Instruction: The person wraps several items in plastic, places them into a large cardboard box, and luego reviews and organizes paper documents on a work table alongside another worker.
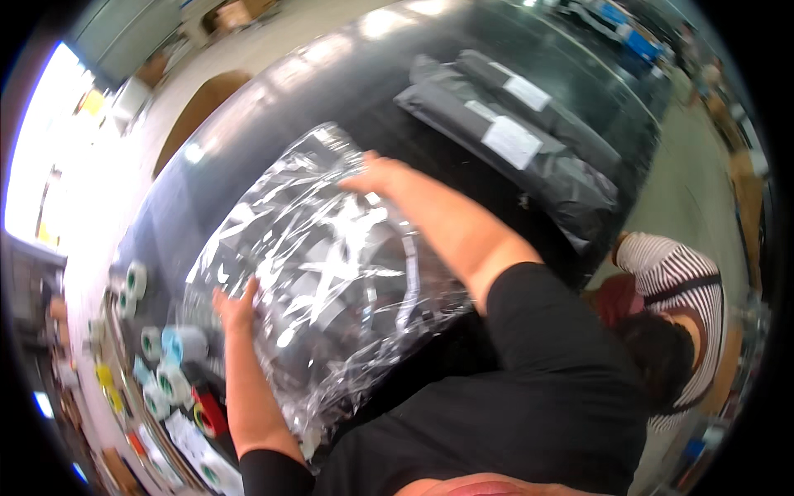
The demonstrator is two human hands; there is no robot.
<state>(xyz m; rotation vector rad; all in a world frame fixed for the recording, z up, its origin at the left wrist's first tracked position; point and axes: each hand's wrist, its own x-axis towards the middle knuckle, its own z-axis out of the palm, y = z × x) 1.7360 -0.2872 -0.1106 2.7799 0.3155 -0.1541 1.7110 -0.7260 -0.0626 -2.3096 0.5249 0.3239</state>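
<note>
Before you, the plastic (331, 260) lies on the table (343, 91), your left hand (237, 309) at its left edge, your right hand (377, 175) at its far right. Parcels (552, 172) lie beyond it, rightward; rolls (174, 384) sit left, a co-worker (682, 277) right.

The left forearm (251, 384) extends forward to the spread left hand (236, 309), while the right forearm (451, 217) extends farther, diagonally forward and leftward, to the right hand (379, 173).

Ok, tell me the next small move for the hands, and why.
Probably smooth the clear plastic outward: its surface is full of creases, and the left hand is at its left side, the right hand at its upper right.
</note>
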